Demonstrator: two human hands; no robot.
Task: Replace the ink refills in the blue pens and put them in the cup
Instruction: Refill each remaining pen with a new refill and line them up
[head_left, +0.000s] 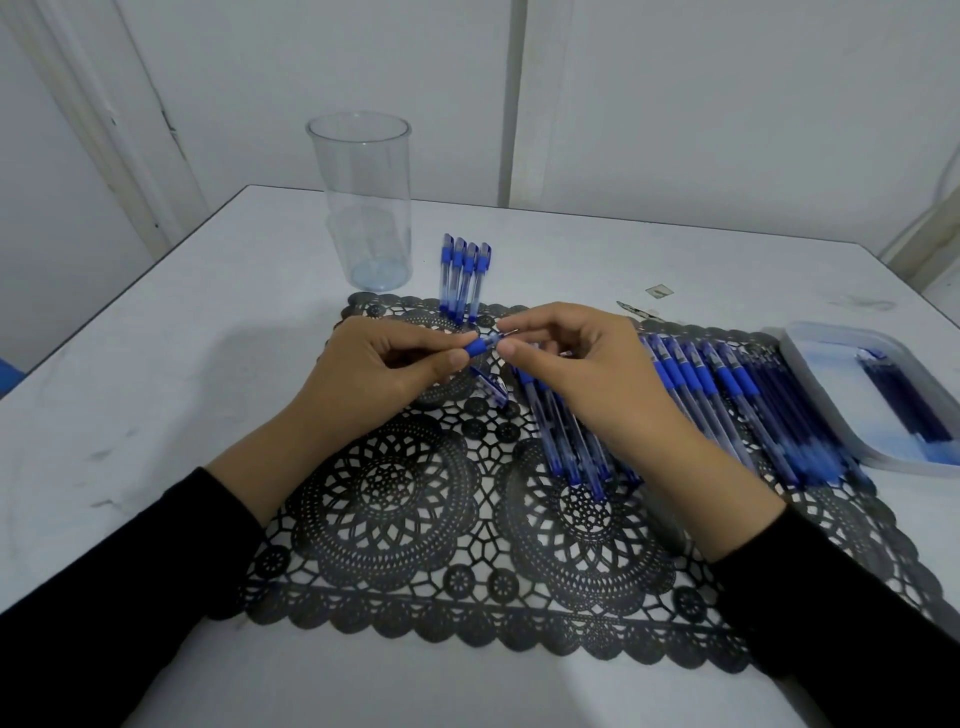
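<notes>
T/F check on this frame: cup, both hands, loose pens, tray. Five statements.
1. The cup holds no pens. True.
2. The left hand grips a pen at its blue sleeve. True.
3. The right hand lies flat on the mat. False: its fingers pinch the pen's tip end, above the mat.
4. The four pens near the cup stand upright. False: they lie flat, side by side.
5. The tray at the right holds dark refills. True.
</notes>
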